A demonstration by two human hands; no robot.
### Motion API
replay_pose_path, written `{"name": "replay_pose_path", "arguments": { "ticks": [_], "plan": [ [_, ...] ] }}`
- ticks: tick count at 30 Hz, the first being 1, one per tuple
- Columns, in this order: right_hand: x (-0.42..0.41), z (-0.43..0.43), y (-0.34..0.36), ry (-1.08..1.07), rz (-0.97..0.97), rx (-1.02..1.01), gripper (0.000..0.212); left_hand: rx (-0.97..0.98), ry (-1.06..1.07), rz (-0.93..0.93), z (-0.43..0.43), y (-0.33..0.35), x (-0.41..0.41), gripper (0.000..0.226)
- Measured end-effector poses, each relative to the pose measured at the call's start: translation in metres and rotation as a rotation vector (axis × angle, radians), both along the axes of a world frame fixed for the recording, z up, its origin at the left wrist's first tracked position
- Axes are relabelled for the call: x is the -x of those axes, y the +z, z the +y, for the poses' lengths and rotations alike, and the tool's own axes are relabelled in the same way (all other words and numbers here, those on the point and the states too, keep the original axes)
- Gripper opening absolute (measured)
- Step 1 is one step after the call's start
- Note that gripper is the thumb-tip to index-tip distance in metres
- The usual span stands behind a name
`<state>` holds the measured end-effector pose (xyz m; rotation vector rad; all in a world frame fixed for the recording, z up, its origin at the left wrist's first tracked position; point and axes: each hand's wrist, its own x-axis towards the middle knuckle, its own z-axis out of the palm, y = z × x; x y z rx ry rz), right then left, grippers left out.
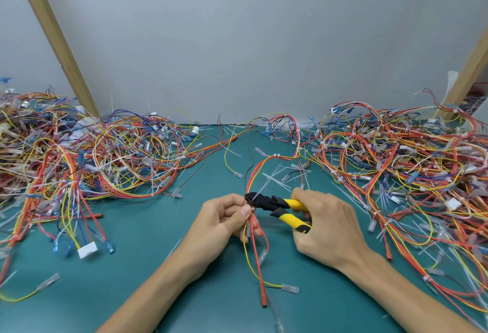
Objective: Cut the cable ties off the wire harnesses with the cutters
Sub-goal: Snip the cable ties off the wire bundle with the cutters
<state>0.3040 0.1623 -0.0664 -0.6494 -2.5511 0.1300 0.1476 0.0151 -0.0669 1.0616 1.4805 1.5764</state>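
My left hand (224,220) pinches a thin wire harness (254,229) of red, orange and yellow wires above the green table. My right hand (326,223) grips the yellow-and-black handles of the cutters (280,207). The black jaws point left and sit at a translucent cable tie (260,190) on the harness, just above my left thumb. The tie's tail sticks up to the right. The harness runs up toward another white tie (276,155) and hangs down below my hands.
A large tangle of harnesses (79,158) covers the table's left side and another pile (401,163) fills the right. Cut tie pieces (280,179) lie scattered behind my hands. Wooden posts (52,39) lean against the grey wall. Green mat (137,266) shows in front.
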Motion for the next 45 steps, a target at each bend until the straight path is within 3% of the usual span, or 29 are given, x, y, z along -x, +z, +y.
{"name": "replay_pose_path", "arguments": {
  "ticks": [21, 27, 36, 45],
  "plan": [
    [-0.0004, -0.003, 0.001, 0.012, 0.032, 0.049, 0.023, -0.011, 0.007, -0.014, -0.0009, 0.0012, -0.0005, 0.011],
    [0.0012, -0.0036, 0.0034, 0.047, 0.093, 0.059, 0.044, -0.026, 0.037, -0.022, -0.0001, 0.0034, -0.0031, 0.013],
    [-0.0003, -0.0003, 0.0035, 0.011, 0.007, 0.107, 0.022, -0.022, 0.047, -0.015, -0.0002, 0.0034, -0.0029, 0.012],
    [-0.0011, -0.0009, 0.0038, -0.029, 0.021, 0.109, 0.019, -0.011, 0.033, -0.012, 0.0, 0.0025, -0.0017, 0.011]
  ]
}}
